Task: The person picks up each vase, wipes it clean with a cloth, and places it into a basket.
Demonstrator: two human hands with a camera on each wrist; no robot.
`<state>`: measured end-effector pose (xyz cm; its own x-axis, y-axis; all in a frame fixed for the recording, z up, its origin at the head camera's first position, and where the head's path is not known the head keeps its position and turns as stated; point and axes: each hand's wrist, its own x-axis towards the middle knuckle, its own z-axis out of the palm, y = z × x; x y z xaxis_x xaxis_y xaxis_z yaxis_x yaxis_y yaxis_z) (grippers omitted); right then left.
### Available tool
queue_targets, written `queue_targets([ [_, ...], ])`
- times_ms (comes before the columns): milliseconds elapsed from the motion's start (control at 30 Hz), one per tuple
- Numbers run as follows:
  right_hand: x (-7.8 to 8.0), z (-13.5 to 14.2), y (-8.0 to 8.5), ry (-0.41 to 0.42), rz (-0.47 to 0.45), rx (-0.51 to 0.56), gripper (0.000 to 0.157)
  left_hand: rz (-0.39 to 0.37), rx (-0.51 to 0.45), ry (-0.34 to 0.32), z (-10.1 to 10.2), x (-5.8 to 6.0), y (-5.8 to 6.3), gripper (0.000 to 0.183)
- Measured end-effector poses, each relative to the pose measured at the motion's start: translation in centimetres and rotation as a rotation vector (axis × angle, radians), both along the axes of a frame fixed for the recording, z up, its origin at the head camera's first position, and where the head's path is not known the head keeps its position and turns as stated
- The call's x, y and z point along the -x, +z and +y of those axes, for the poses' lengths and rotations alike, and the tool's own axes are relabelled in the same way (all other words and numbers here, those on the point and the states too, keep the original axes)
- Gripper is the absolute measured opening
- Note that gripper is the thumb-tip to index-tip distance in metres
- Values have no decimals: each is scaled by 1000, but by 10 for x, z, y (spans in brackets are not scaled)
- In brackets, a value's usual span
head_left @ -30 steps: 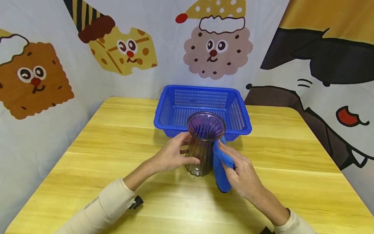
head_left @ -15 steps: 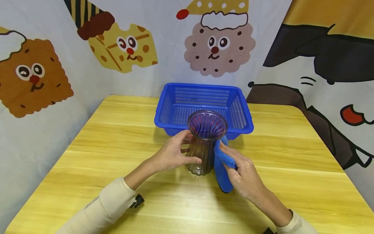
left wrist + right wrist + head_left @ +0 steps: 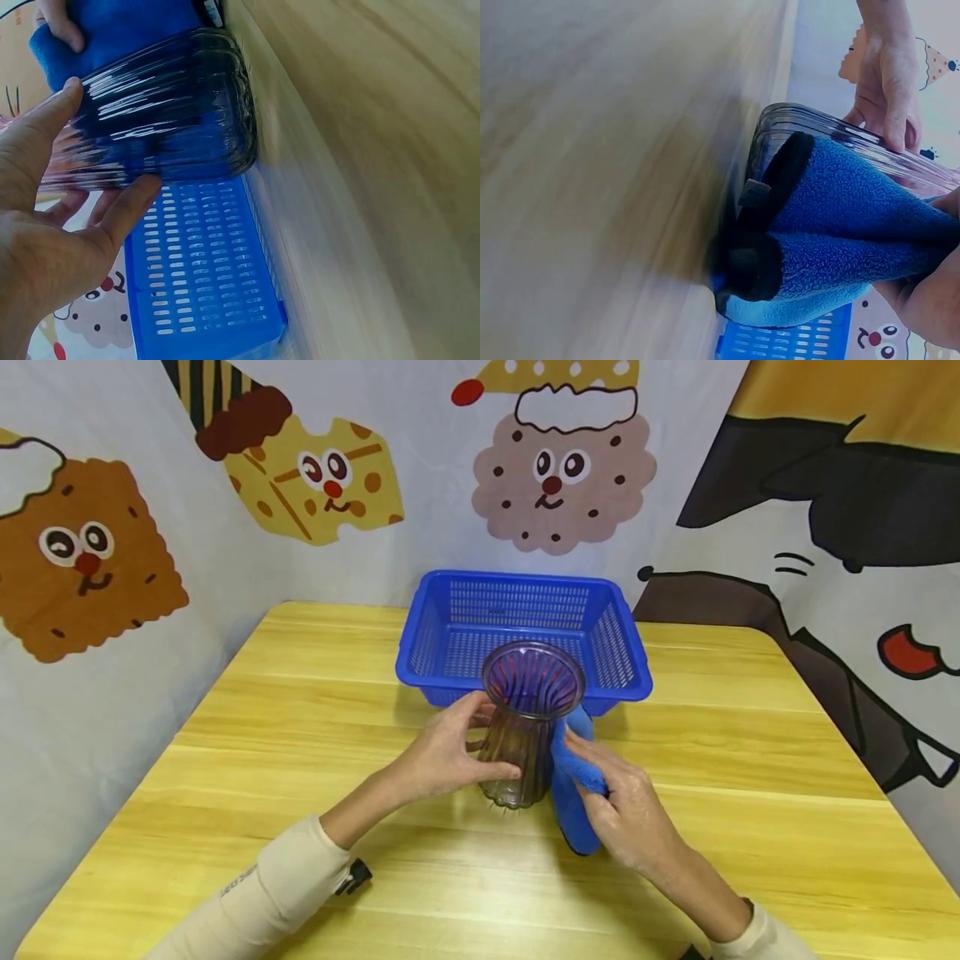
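Observation:
A fluted, purple-tinted glass vase (image 3: 517, 760) appears to stand upright on the table, its flared mouth at the top. My left hand (image 3: 453, 756) holds it from the left, with the thumb across the front and the fingers behind. In the left wrist view, thumb and fingers of that hand (image 3: 67, 217) lie around the ribbed glass. On the vase's right side, my right hand (image 3: 626, 806) grips a folded blue towel (image 3: 573, 810) against the glass. The dark-edged towel (image 3: 855, 195) hangs down beside the vase in the right wrist view, covering part of it.
Right behind the vase sits a blue perforated plastic basket (image 3: 517, 577), its front rim partly hidden by the vase. All of this is on a wooden table (image 3: 300, 693). A cartoon-printed cloth backdrop (image 3: 435, 468) rises along the table's back and sides.
The head view has shifted very slightly. Both hands, the vase and the towel keep nearly the same places; the grips look unchanged.

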<state>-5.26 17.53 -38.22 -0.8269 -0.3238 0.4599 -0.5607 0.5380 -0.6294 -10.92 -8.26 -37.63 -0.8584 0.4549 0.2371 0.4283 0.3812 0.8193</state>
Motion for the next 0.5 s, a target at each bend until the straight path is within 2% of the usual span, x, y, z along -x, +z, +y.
queue_targets([
  [167,-1,2,-3,-5,-24,-15,49,9,5,1,2,-1,-1,81],
  [500,-2,5,-13,13,-15,-57,49,50,29,14,2,-3,0,84],
])
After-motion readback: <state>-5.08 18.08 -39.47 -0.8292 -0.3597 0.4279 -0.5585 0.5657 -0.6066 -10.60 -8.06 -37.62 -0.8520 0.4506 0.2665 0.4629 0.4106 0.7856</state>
